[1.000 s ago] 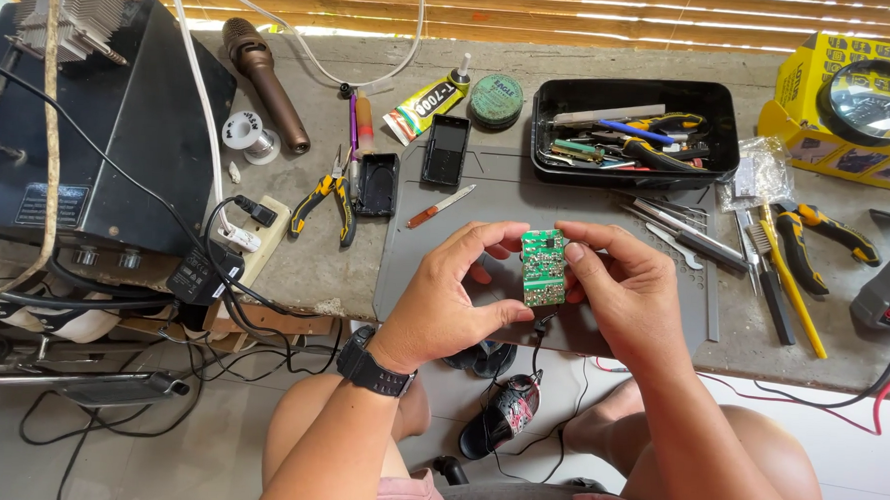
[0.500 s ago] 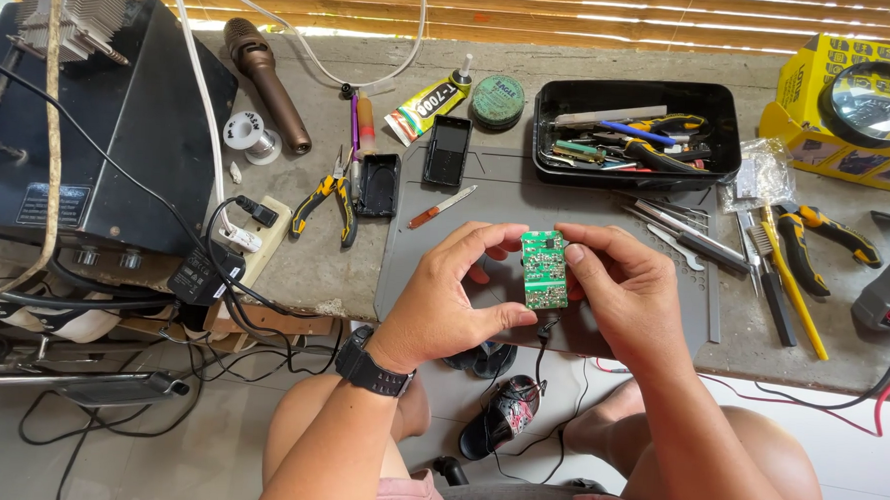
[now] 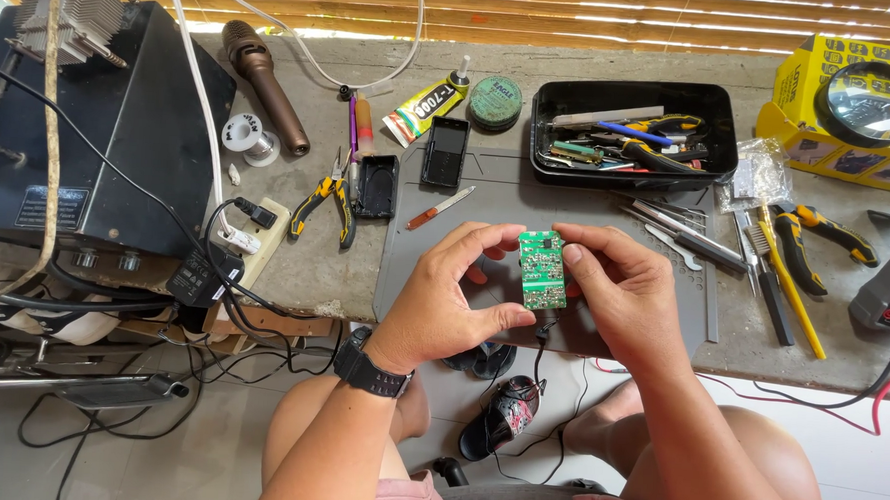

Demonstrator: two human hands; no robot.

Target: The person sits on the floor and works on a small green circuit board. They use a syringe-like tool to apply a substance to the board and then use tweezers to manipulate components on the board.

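Head view, change: against the two earlier pictures, your grip and the board's place are the same; only a slight shift of the fingers shows. Judged from this, you are inspecting the board, not moving it.
Left hand (image 3: 443,300): fingers curled, thumb and fingertips pinching the left edge of the green circuit board (image 3: 542,269).
Right hand (image 3: 618,288): fingers curled, pinching the board's right edge and top corner.
Board location: held upright between both hands, above the near part of the grey work mat (image 3: 446,225), not touching it. A dark wire hangs from its lower end.
Edges: the bench edge (image 3: 302,309) runs just below your hands; your knees lie beyond it.
Open room: the mat's centre behind the board is bare.
Obstructions right: tweezers (image 3: 681,230) and yellow-handled pliers (image 3: 816,241) lie near.
Obstructions rear: black tool tray (image 3: 633,173), well apart.
Obstructions left: small pliers (image 3: 327,200) and black power unit (image 3: 99,145), well apart.
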